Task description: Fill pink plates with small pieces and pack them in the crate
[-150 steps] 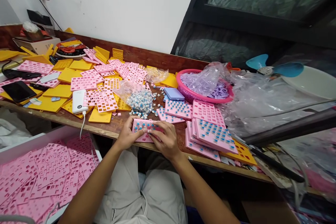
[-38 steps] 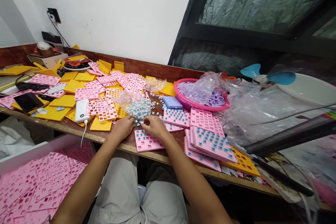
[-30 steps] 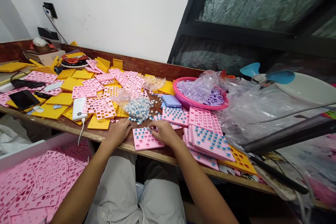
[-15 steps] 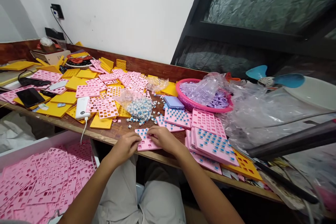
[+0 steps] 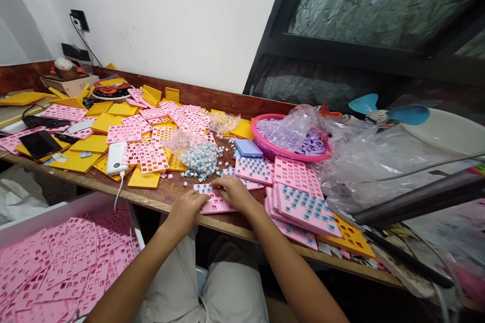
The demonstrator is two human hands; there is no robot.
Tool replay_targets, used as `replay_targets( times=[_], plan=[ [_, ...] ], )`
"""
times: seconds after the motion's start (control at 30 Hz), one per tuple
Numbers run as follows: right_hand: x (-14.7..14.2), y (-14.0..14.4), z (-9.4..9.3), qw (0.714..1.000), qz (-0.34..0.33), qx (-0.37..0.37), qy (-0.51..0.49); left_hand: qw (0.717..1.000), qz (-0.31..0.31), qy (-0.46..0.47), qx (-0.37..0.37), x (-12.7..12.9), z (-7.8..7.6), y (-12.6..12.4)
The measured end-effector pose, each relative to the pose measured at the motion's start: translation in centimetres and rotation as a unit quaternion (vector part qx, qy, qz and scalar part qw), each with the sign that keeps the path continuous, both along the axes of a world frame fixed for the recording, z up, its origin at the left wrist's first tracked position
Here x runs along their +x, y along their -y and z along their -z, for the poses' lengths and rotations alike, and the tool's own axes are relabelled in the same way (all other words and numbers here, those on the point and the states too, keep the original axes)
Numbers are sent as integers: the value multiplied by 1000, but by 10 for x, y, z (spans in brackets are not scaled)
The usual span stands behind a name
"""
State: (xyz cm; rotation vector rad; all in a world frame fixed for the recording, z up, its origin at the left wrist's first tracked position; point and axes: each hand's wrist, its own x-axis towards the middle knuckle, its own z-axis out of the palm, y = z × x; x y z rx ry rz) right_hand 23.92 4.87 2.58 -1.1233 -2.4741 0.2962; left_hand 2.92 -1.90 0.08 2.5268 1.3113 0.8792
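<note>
A pink keyboard plate (image 5: 216, 206) with square holes lies at the table's front edge, a few blue-topped key switches (image 5: 203, 189) set along its far left part. My left hand (image 5: 188, 210) is closed at the plate's left side, its fingertips over the surface. Over the far side and right part of the plate, my right hand (image 5: 234, 193) is closed with fingers bent down; whatever its fingertips hold is hidden. Just behind the plate, a heap of loose white-and-blue switches (image 5: 200, 158) spills from a clear plastic bag (image 5: 178, 140).
Pink plates filled with switches (image 5: 306, 208) are stacked to the right. Behind them stands a pink basket (image 5: 261, 147) of purple pieces. Yellow plates (image 5: 144, 178), a white power bank (image 5: 117, 158) and a phone (image 5: 40, 144) lie left. A white bin (image 5: 108, 204) holds many pink plates.
My left hand's fingertips have moved right, further over the plate. My right hand has shifted slightly toward the plate's far edge. The camera view has moved a little.
</note>
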Motion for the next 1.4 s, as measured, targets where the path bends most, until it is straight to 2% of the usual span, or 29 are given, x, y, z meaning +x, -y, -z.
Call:
replay_targets(
  times=[0.1,0.23,0.37,0.57,0.73,0.87,1.03,1.1,1.2,1.3,1.4],
  plan=[
    [-6,1,3,998,13,43,37,1000,-12,5,-16,-6,1,-7],
    [-11,19,9,987,34,111,111,997,-4,52,-50,-12,2,-13],
    [-11,37,9,979,24,126,160,995,-15,80,-55,-11,6,-13],
    [-6,35,10,991,37,114,64,985,-28,165,-53,-9,10,-8],
    [-11,36,15,991,31,113,65,981,-24,184,-58,-8,9,-8],
    [-12,38,16,993,4,101,62,984,-34,167,-60,-5,11,-7],
    [-6,40,20,997,-3,81,7,993,-81,81,-36,-3,4,-5],
    [-3,37,21,995,26,83,-44,993,-107,45,-29,-3,0,-5],
    [3,20,15,986,104,89,-96,993,-116,10,-24,-3,-3,-5],
    [6,-9,2,986,154,59,-24,994,-97,37,-35,-4,0,-2],
    [1,-37,-9,977,181,40,101,985,-79,138,-61,-12,1,1]
  ],
)
